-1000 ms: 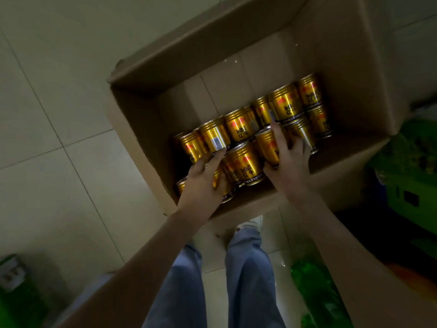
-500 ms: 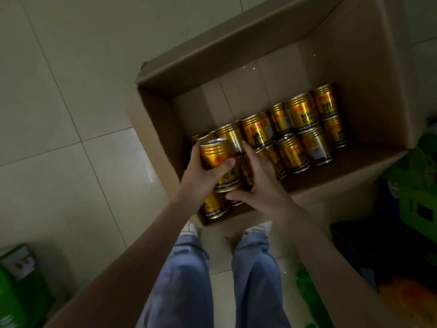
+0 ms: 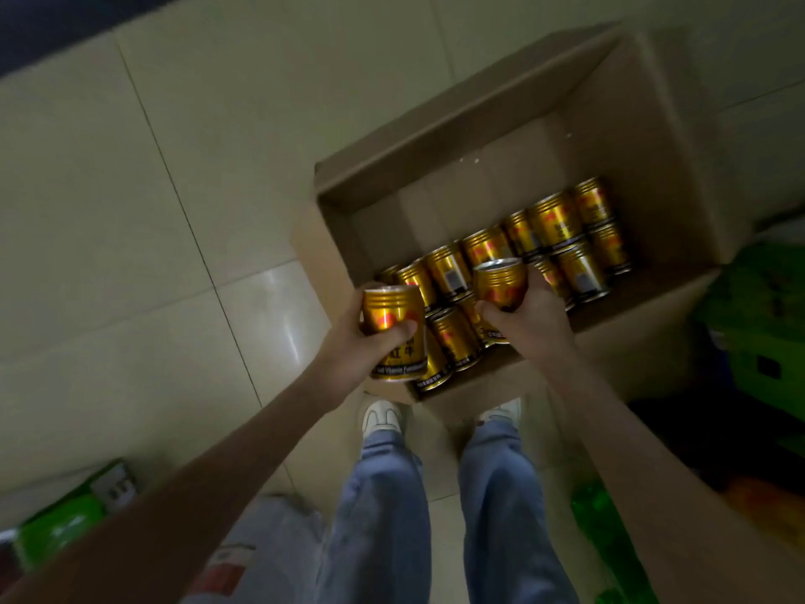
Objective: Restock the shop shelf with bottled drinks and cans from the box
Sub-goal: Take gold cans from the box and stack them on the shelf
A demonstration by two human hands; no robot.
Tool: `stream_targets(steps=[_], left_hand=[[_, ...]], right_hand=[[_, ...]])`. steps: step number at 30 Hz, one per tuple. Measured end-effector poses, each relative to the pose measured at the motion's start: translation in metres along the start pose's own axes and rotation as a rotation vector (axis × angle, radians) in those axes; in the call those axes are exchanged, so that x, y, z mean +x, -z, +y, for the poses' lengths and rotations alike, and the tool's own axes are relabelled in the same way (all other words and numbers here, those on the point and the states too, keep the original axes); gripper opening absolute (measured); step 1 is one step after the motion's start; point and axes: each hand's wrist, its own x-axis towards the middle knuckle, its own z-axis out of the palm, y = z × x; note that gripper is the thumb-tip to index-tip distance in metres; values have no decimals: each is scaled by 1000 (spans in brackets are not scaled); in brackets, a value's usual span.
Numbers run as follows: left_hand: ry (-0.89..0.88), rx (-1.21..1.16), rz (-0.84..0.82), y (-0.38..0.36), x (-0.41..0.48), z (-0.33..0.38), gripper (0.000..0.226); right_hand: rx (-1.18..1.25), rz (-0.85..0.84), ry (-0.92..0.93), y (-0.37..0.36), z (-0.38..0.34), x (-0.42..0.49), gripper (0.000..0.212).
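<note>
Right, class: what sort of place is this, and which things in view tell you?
Probably a shop or stockroom: an open cardboard box of identical gold cans on a tiled floor, one each gripped by the left hand and right hand, green packaged goods around.

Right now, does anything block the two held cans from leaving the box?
Nothing visible does. The left hand grips the left can and the right hand the right can, both above the packed cans; the box is open on top. The shelf is out of view.
</note>
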Motion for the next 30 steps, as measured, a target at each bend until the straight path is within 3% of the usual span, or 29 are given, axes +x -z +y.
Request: stream_targets(steps=[2,7,11,14,18,27,30], left_hand=[[-33,67,-71,2,-36,36,60],[-174,94,-196,-5,-151,155,50],[-274,92,-255,-25,-251,230,74],[-339,71,-334,-48,-333,266,66],[-429,63,-515,-96,-441,290,34],[-693,176,-840,-245,-665,239,37],[-792,272,-938,-304,-734,208,48]], right_hand=[[66,50,51,40,-42,-44,65],[217,215,132,156,-139,-179,64],[355,330,196,233,-182,-293,63],[476,401,250,284,-193,-383,64],[600,473,329,335,-180,-498,62],[647,750,473,379,-42,-782,45],[655,879,471,387,13,-870,48]])
